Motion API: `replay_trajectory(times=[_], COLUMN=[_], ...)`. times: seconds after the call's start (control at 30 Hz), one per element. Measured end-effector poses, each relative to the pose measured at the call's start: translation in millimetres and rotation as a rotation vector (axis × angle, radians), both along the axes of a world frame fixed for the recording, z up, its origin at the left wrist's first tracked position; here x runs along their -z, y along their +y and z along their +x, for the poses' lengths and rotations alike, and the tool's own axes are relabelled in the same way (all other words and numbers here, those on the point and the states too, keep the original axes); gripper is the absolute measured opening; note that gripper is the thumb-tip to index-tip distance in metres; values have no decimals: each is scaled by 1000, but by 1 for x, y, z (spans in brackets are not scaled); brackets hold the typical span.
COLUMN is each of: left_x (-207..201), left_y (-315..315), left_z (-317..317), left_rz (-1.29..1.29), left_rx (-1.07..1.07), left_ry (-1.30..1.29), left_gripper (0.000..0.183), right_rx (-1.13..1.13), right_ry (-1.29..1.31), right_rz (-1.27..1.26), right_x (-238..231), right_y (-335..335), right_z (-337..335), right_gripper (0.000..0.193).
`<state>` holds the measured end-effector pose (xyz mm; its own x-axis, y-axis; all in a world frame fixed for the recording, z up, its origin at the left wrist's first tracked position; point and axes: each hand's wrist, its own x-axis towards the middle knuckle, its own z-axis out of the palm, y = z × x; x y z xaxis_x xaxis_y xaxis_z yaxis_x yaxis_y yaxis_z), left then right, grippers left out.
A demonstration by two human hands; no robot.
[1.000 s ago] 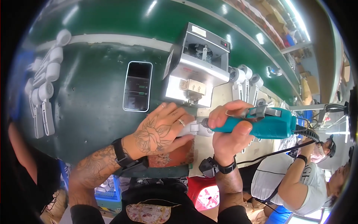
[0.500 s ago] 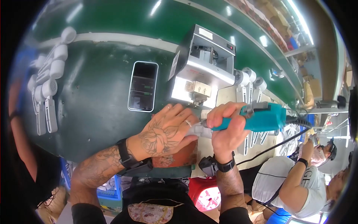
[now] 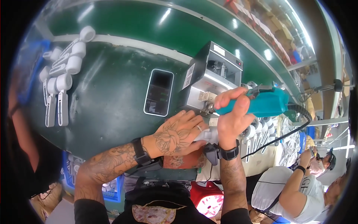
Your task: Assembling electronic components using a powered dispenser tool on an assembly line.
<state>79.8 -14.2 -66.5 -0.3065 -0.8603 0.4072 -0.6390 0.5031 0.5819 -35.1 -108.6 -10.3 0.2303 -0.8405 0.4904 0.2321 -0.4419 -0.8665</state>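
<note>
My right hand (image 3: 235,121) is wrapped round a teal electric screwdriver (image 3: 271,102) with a black cable at its back end. The screwdriver's tip meets the small metal outlet block (image 3: 206,96) on the front of a grey screw feeder (image 3: 210,76). Palm down, my left hand (image 3: 173,137) holds a white plastic part (image 3: 211,135) by its near side. That part rests at the edge of a reddish-brown pad (image 3: 181,162); my hands and wrist strap hide much of its shape.
A phone (image 3: 159,92) lies on the green table left of the feeder. White round-headed parts with slotted handles (image 3: 62,106) are grouped at far left, and more (image 3: 263,128) at right. Co-workers are on both sides. A blue crate (image 3: 112,192) and red stool (image 3: 203,194) are below.
The screwdriver has moved up and away from the white part to the feeder's outlet. My left hand stays on the part. The whole view has shifted slightly.
</note>
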Motion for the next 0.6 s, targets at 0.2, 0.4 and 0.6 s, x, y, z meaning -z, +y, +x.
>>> replay_trajectory(times=[0.2,0.4,0.6], left_x=[0,0,-1], left_y=[1,-2,-3], left_z=[2,-4,-3], left_rz=[-10,-13,19], left_rx=[-25,-23,-12], left_ry=[-11,21,31], left_gripper=[37,30,30], right_rx=[29,69,49], right_ry=[64,109,112], right_rz=[130,115,123], right_x=[-7,-12,-4], right_y=[24,54,58], right_z=[-22,-55,-58], right_gripper=[56,66,65])
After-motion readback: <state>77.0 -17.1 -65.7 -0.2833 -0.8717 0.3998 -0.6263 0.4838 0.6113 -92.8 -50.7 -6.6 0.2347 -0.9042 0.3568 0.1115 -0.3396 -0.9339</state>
